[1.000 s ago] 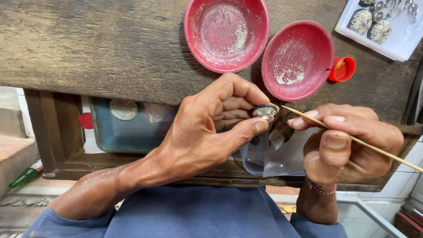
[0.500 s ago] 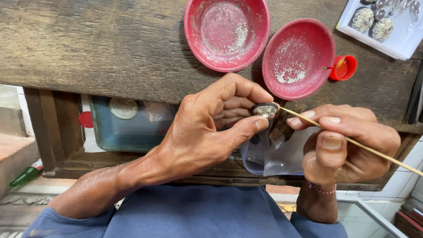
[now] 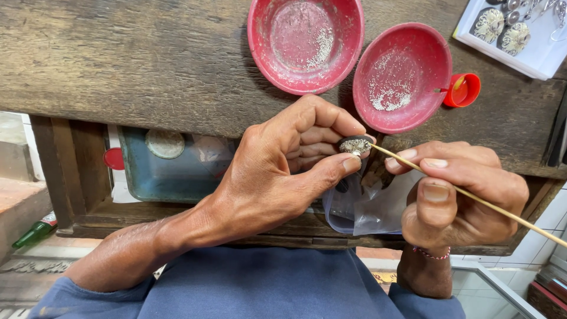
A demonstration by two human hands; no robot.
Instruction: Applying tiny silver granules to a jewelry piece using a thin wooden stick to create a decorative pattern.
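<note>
The left hand [image 3: 277, 171] pinched a small round silver piece [image 3: 355, 145] between thumb and forefinger, at the edge of a worn wooden bench [image 3: 147, 59]. The right hand [image 3: 455, 195] gripped a thin stick [image 3: 472, 198], its tip touching the piece. Two red bowls [image 3: 305, 41] (both dusted with pale grains) sat on the bench beyond, with a red cap [image 3: 463, 90] just beside the right one.

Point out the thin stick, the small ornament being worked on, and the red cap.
stick [image 3: 472, 198], head view, mid shaft past the right hand.
ornament [image 3: 354, 145], head view, its beaded top face.
red cap [image 3: 463, 90], head view, its inside.
</note>
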